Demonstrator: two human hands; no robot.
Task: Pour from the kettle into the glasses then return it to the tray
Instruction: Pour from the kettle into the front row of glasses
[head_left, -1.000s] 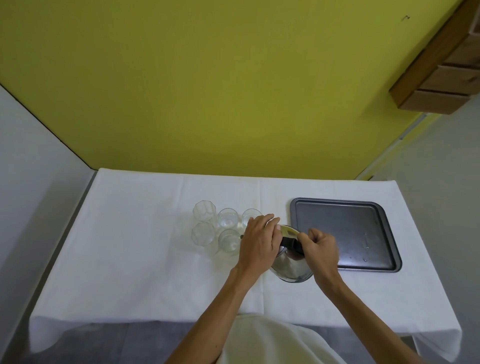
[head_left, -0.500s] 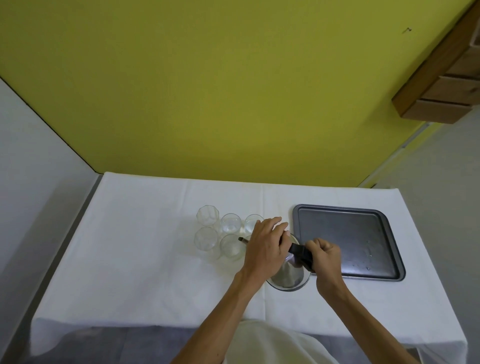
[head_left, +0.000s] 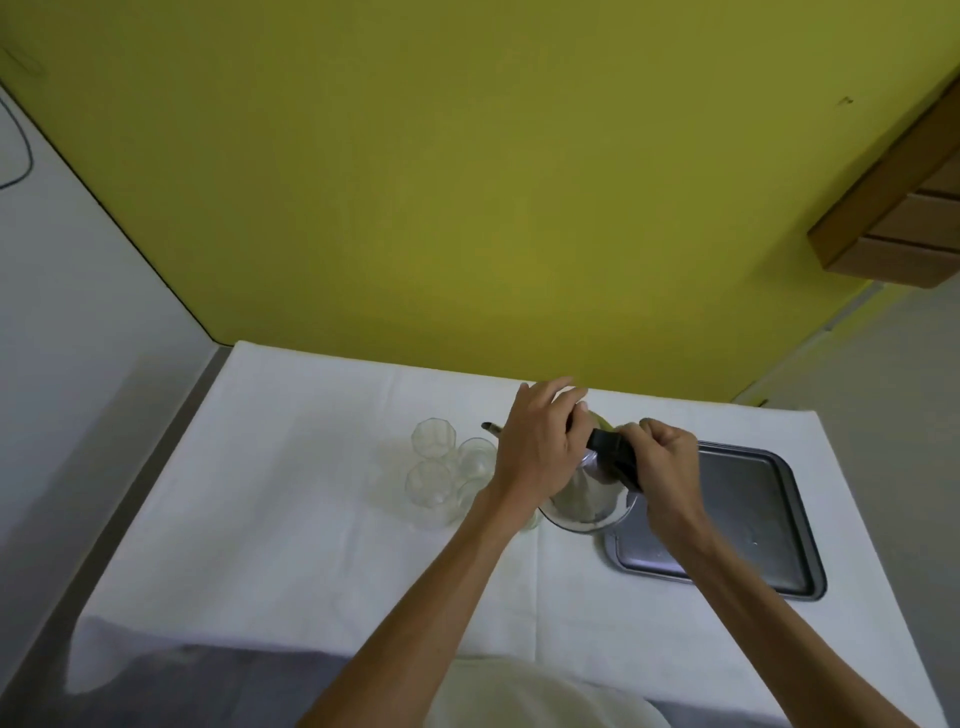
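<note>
A steel kettle (head_left: 587, 499) is held tilted above the white table, its thin spout (head_left: 491, 428) pointing left over the glasses. My right hand (head_left: 662, 462) grips its black handle (head_left: 613, 457). My left hand (head_left: 540, 447) lies over the kettle's top, fingers pressed on the lid. Several clear glasses (head_left: 434, 457) stand clustered left of the kettle; my left hand and wrist hide some of them. The dark metal tray (head_left: 753, 519) lies at the right, partly under my right forearm, with nothing on it.
A white cloth covers the table (head_left: 291, 493), which runs to a yellow wall at the back. A wooden cabinet (head_left: 904, 208) hangs at the upper right. The table's front edge (head_left: 208, 644) is close to my body.
The kettle has been raised and tipped further, its spout now over the back glasses. Both hands moved up and away from me with it. The camera view shifted downward.
</note>
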